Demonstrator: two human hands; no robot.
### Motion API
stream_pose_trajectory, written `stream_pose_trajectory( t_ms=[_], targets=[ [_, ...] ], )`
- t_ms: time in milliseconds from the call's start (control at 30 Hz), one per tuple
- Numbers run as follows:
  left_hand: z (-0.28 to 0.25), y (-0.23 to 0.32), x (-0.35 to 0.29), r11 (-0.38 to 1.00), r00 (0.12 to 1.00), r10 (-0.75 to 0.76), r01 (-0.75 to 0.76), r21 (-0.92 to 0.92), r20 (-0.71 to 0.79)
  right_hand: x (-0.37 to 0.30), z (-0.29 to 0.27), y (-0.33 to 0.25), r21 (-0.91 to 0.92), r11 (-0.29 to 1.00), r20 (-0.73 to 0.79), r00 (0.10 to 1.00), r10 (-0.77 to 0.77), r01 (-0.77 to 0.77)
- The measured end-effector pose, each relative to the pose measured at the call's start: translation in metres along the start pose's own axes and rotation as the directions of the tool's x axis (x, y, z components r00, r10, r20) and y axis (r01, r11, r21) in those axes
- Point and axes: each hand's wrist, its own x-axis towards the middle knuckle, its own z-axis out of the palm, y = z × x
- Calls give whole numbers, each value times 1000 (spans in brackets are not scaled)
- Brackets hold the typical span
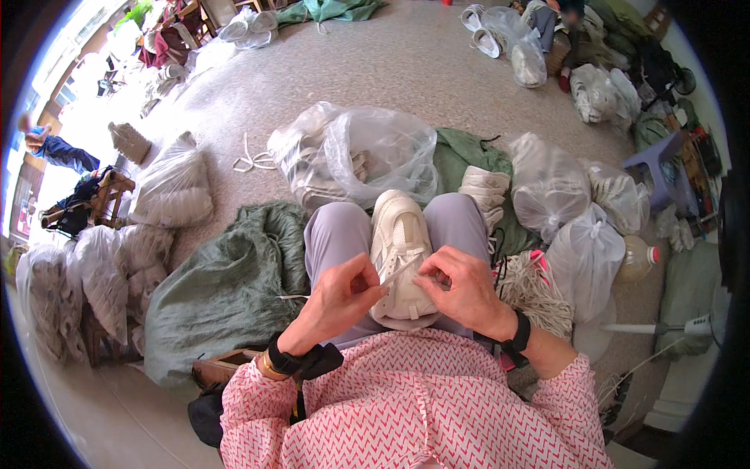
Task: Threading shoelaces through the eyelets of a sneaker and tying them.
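Observation:
A cream-white sneaker (397, 217) rests between my knees, its toe pointing away from me. A flat white shoelace (401, 273) stretches slantwise over the shoe's upper. My left hand (341, 295) pinches the lower end of the lace between thumb and fingertips, at the shoe's left side. My right hand (467, 288) is closed in a pinch at the shoe's right side, where the lace meets its fingers. Part of the eyelets lies hidden behind the lace and fingers.
A clear bag of shoe parts (351, 152) lies ahead of my knees. Green sacking (226, 293) is heaped at left. At right are stacked uppers (484, 191), a bundle of white laces (531, 289) and filled plastic bags (586, 258). Other people sit farther off.

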Motion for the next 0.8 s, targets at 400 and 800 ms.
stream_pose_trajectory(
  t_ms=[400,800],
  targets=[
    [0,3,42,990,990,97,-107,-92,-106,25,9,-8,-210,978,122,992,22,4],
    [-6,3,54,994,979,102,-108,-24,-176,33,16,4,-388,874,172,954,-244,294]
  ],
)
